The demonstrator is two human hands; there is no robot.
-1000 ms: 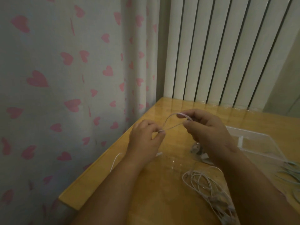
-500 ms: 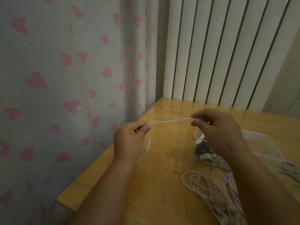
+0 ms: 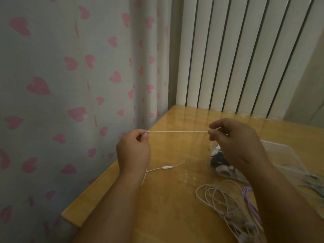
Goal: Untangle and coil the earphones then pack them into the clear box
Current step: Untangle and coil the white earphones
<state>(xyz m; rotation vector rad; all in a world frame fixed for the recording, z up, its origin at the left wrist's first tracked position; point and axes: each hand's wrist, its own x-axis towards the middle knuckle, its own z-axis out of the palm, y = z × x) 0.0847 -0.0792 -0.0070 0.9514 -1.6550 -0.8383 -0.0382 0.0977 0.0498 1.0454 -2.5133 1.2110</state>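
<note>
Both of your hands are raised over the table (image 3: 175,213), pinching the same white earphone cable (image 3: 177,131). Your left hand (image 3: 134,151) has thumb and forefinger closed on one end of the span, with the other fingers curled in. Your right hand (image 3: 240,144) pinches the other end at the fingertips, with the remaining fingers loosely bent. The cable runs taut and roughly level between them, off the surface. Below your left hand the rest of it trails onto the tabletop, with the inline remote (image 3: 166,167) lying flat near your left wrist. The clear box (image 3: 284,158) sits behind your right hand, with dark and white items (image 3: 219,161) in its near corner, partly hidden. A white earphone tangle (image 3: 226,204) lies by your right forearm, with a purple cable (image 3: 249,197) just beside it. The table is glossy yellow wood, set in a corner with a heart-print curtain (image 3: 70,85) on the left and vertical blinds (image 3: 245,58) behind.
</note>
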